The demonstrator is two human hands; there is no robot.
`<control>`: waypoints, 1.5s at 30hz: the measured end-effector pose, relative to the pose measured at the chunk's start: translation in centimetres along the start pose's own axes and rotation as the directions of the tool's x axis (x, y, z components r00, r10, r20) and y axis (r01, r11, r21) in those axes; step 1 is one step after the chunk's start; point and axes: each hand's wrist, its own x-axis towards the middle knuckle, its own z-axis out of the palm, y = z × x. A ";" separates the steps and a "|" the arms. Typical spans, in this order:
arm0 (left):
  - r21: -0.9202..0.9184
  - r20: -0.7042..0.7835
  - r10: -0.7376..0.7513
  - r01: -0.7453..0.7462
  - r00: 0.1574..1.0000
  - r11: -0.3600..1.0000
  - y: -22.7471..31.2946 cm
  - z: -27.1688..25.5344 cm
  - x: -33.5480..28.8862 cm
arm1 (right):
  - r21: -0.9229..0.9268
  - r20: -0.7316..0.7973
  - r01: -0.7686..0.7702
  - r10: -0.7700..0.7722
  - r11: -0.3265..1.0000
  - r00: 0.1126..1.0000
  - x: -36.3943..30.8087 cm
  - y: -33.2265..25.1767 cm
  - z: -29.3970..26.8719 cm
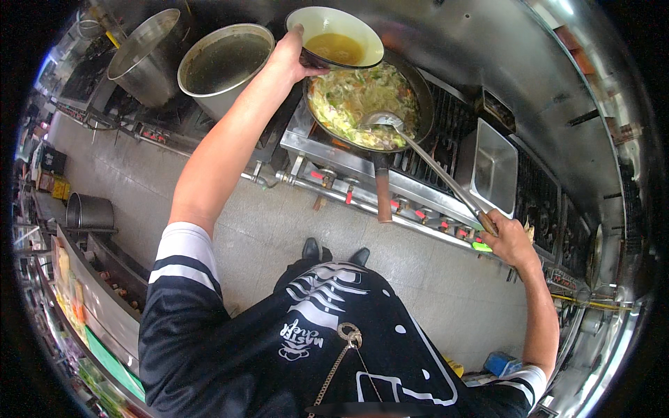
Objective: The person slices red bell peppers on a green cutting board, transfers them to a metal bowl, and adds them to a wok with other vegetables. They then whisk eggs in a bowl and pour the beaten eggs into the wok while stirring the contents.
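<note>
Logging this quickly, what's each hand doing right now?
Left hand: holding the bowl of yellowish liquid.
Right hand: closed, holding the ladle by its handle.

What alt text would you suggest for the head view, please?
A person's left hand holds a bowl of yellowish liquid at the far edge of a pan of chopped vegetables on a stove; the right hand holds a ladle in the pan.

Black top point(279, 376), white-banded sleeves point(182, 299)
</note>
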 end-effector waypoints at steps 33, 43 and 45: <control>0.012 -0.110 0.037 -0.035 0.993 0.999 -3.0 0.6 -1.1 | 0.950 0.175 -0.167 -0.006 0.265 0.985 16.2 -6.9 14.4; 0.008 -0.113 0.046 -0.045 0.993 0.999 -1.4 1.2 -1.2 | 0.780 0.248 -0.428 -0.402 -0.456 0.881 12.5 -6.6 9.5; 0.018 -0.117 0.041 -0.040 0.992 0.999 -1.2 1.2 -1.2 | 0.518 0.133 -0.584 -0.615 -0.625 0.777 12.6 -5.0 8.7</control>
